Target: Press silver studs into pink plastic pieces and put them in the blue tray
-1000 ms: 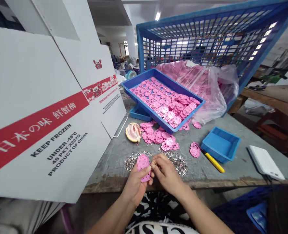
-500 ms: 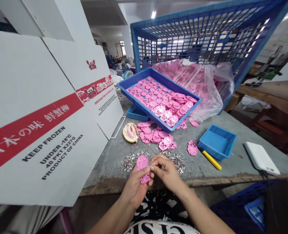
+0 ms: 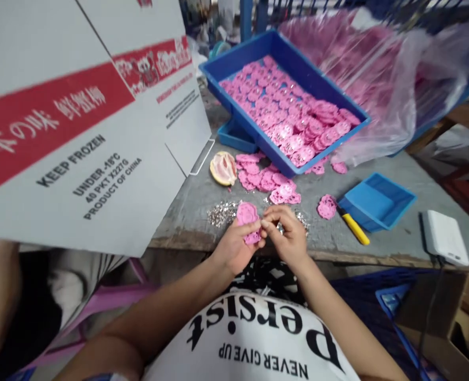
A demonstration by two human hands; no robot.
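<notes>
A grey worktop [image 3: 190, 214] with a worn front edge is stretching across the view, and a white cardboard box with a red printed band [image 3: 139, 196] is rising on its left. At the front edge, the left hand [image 3: 236, 246] is gripping a flat pink piece with a scalloped outline [image 3: 247, 212], the thumb lying across its face. The right hand [image 3: 287, 238] is keeping its thumb and forefinger closed together at the right edge of this piece; whether something small is sitting between them, I cannot tell. Just beyond, small shiny silver-coloured bits [image 3: 219, 214] are lying scattered. Farther back, a loose heap of pink pieces [image 3: 258, 180] is resting before a rectangular blue plastic tray [image 3: 258, 135], which is carrying many more. To the right, a yellow-handled tool [image 3: 355, 228] is lying just beside a small blue plastic box [image 3: 369, 197].
</notes>
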